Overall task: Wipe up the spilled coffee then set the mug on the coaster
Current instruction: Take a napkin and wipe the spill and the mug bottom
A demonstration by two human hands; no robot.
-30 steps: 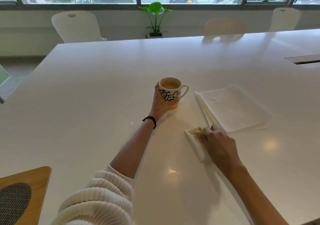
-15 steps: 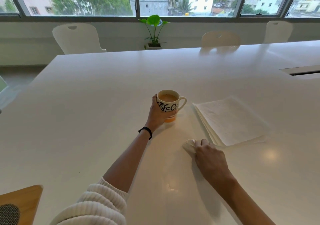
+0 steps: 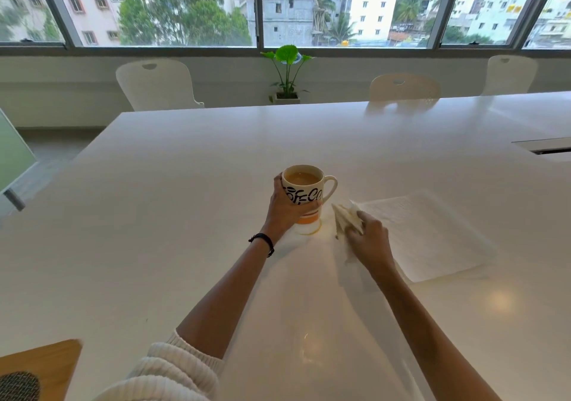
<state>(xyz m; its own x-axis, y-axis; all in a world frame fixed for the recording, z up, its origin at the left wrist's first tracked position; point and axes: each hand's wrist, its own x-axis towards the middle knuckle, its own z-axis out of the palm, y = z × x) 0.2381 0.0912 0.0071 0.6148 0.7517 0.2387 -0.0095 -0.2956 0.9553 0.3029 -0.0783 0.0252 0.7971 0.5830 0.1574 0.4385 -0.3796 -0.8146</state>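
left hand: wrapped around the mug, fingers curled on the printed side. Same grip as a second ago, and the mug hasn't moved on the table.
mug: full of coffee, upright. Its base is at the orange band, apparently just above the table, with a reflection or wet ring under it. Can't tell if it's touching or raised.
right hand: bunched down on a folded napkin, fingers pinching and pressing it.
change: a second ago the napkin was nearer the person, off the near corner of the napkin stack. It has since slid forward and left, and now sits just beside the mug base.
spill: faint yellowish trace at the mug foot; napkin edge shows tan staining. No other puddle visible, though glare makes that hard to confirm.
read: the wipe is closing in on the last wet patch, around and under the mug. Likely needs the mug lifted to finish.
coaster: the wooden board with dark mesh disc at near-left is probably it. It's well apart from the mug, so the placing step is not yet done.
risk: mug is full, so a long carry could slosh.
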